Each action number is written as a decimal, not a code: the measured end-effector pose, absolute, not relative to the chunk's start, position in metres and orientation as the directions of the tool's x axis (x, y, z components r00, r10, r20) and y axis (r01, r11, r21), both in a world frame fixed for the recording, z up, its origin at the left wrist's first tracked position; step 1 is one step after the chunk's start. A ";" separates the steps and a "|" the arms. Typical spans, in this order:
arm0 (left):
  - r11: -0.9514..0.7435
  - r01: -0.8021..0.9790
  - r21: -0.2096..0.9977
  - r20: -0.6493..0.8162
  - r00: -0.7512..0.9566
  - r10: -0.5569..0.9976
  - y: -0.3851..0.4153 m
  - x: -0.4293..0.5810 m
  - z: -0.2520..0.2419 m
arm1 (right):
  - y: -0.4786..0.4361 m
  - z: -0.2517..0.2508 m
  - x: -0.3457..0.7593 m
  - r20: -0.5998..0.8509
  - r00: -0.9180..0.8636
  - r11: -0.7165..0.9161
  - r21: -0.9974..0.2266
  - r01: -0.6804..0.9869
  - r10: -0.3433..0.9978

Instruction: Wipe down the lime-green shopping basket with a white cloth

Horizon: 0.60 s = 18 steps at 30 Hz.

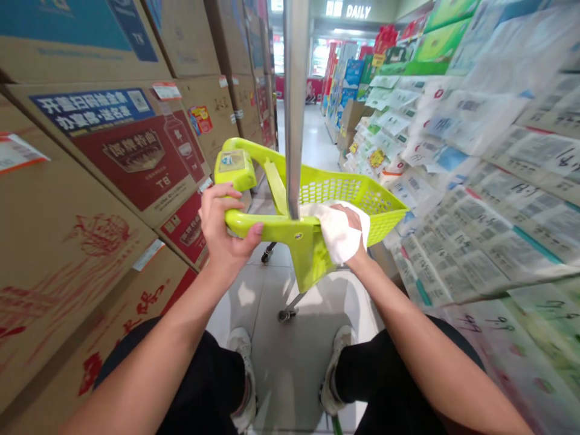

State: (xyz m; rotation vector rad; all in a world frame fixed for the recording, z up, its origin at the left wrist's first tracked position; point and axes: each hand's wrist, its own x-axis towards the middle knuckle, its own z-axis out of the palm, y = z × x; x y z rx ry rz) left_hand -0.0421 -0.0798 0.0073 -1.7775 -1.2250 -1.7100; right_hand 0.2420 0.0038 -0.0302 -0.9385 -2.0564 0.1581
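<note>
A lime-green plastic shopping cart [306,241] with a perforated basket and a metal pole [295,109] stands in front of me. My left hand [229,226] is wrapped round the end of its green frame, thumb on the near side, just below the green coin-box-like block [235,168]. My right hand [351,226] presses a white cloth [338,238] against the near rim of the basket, right of the pole. The cloth partly covers the fingers of that hand.
Stacked cardboard boxes [136,139] line the left side. Piles of wrapped paper packs [489,205] rise on the right. Two caster wheels [286,315] rest on the tiled floor [267,290], between my shoes [335,368]. An aisle runs ahead between the stacks.
</note>
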 end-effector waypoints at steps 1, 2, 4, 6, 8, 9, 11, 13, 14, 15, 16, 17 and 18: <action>-0.553 0.784 0.281 0.946 -0.127 0.300 -0.079 -0.045 0.007 | -0.001 -0.029 0.232 0.660 -0.390 0.736 -0.389 0.555 0.643; -0.564 0.780 0.270 0.951 -0.126 0.281 -0.078 -0.049 0.008 | -0.005 -0.028 0.224 0.665 -0.418 0.756 -0.358 0.548 0.618; -0.590 0.770 0.243 0.959 -0.099 0.266 -0.076 -0.060 0.009 | -0.012 -0.025 0.214 0.659 -0.470 0.770 -0.277 0.574 0.587; -0.624 0.754 0.206 0.967 -0.059 0.249 -0.075 -0.072 0.011 | -0.010 -0.025 0.218 0.640 -0.465 0.718 -0.203 0.666 0.612; -0.649 0.739 0.180 0.973 -0.035 0.230 -0.075 -0.084 0.012 | 0.003 -0.029 0.237 0.604 -0.406 0.606 -0.164 0.779 0.686; -0.656 0.734 0.177 0.974 -0.035 0.224 -0.075 -0.088 0.013 | 0.012 -0.032 0.251 0.576 -0.363 0.537 -0.160 0.829 0.732; -0.650 0.731 0.208 0.963 -0.037 0.266 -0.075 -0.093 0.013 | 0.031 -0.039 0.285 0.520 -0.263 0.397 -0.164 0.903 0.813; -0.641 0.726 0.249 0.953 -0.066 0.295 -0.075 -0.093 0.012 | 0.045 -0.046 0.313 0.497 -0.231 0.345 -0.149 0.927 0.836; -0.641 0.722 0.261 0.955 -0.095 0.281 -0.075 -0.090 0.010 | 0.048 -0.049 0.320 0.505 -0.244 0.355 -0.135 0.925 0.828; -0.641 0.719 0.268 0.959 -0.134 0.250 -0.074 -0.087 0.009 | 0.048 -0.052 0.322 0.526 -0.271 0.387 -0.122 0.914 0.806; -0.638 0.721 0.269 0.963 -0.175 0.207 -0.074 -0.084 0.008 | 0.045 -0.054 0.318 0.556 -0.304 0.431 -0.111 0.895 0.774; -0.627 0.729 0.274 0.962 -0.209 0.178 -0.073 -0.080 0.006 | 0.039 -0.055 0.308 0.589 -0.338 0.482 -0.102 0.870 0.734; -0.609 0.741 0.284 0.959 -0.232 0.165 -0.072 -0.077 0.005 | 0.031 -0.056 0.295 0.618 -0.369 0.533 -0.097 0.841 0.694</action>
